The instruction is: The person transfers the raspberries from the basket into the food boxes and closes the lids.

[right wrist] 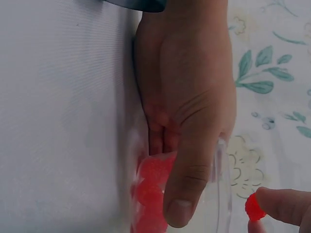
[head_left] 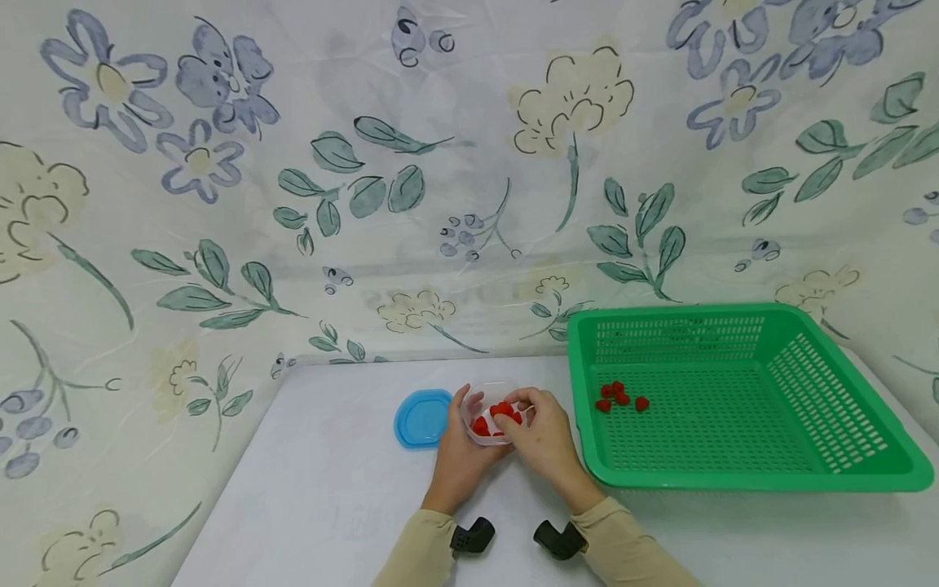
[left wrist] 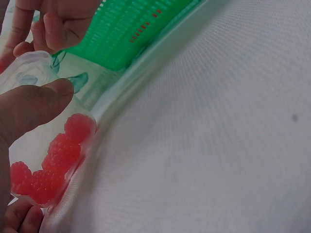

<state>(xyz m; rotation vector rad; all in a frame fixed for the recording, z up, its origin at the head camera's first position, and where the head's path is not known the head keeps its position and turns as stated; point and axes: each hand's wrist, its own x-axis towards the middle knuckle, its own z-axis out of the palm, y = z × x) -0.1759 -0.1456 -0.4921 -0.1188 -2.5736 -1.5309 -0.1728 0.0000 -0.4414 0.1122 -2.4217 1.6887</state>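
My left hand (head_left: 460, 458) holds a small clear plastic container (left wrist: 29, 141) close over the white table, its thumb (left wrist: 36, 108) across the side wall. Several red raspberries (left wrist: 63, 151) lie along the container's bottom. Between thumb and fingertip, my right hand (head_left: 552, 440) pinches a single raspberry (right wrist: 253, 208), which shows beside the container's rim (right wrist: 222, 184) in the right wrist view. From the head view, that hand overlaps the container's right side. Just left of my left hand, a blue lid (head_left: 420, 421) lies flat on the table.
To the right stands a large green plastic basket (head_left: 741, 479) with slotted walls. Several more raspberries (head_left: 622, 399) sit near its left side, on the floor of it. Behind the table (head_left: 315, 473) hangs a floral cloth (head_left: 469, 163).
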